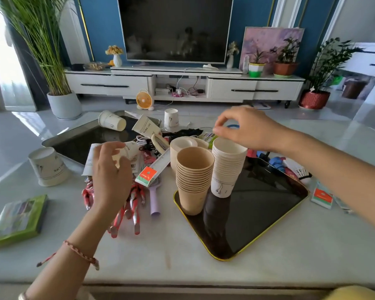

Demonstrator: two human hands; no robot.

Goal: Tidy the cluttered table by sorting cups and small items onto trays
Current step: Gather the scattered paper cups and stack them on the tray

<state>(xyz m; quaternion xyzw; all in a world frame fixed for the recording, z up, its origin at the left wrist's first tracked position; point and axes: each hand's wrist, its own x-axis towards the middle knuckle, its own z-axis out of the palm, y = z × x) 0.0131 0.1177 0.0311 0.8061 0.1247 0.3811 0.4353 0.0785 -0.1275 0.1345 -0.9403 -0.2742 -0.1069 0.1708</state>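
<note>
A black tray with a gold rim (268,215) holds a stack of brown paper cups (193,176) and a stack of white paper cups (227,169). My right hand (247,128) hovers just above the white stack with its fingertips bunched, and I see nothing in it. My left hand (110,172) curls its fingers round the rim of a white cup lying on its side (129,151). A steel tray (74,141) at the back left has a white cup on its side (112,121) on its far edge. Other white cups stand upside down at the left (49,167) and at the back (171,120).
Clutter between the trays: red-and-white pens (134,202), a lilac brush (155,200), a long white packet (155,169), black cables (182,133). A green box (17,219) lies front left. Blue items (277,163), a shuttlecock (301,172) and a packet (322,195) lie right of the black tray.
</note>
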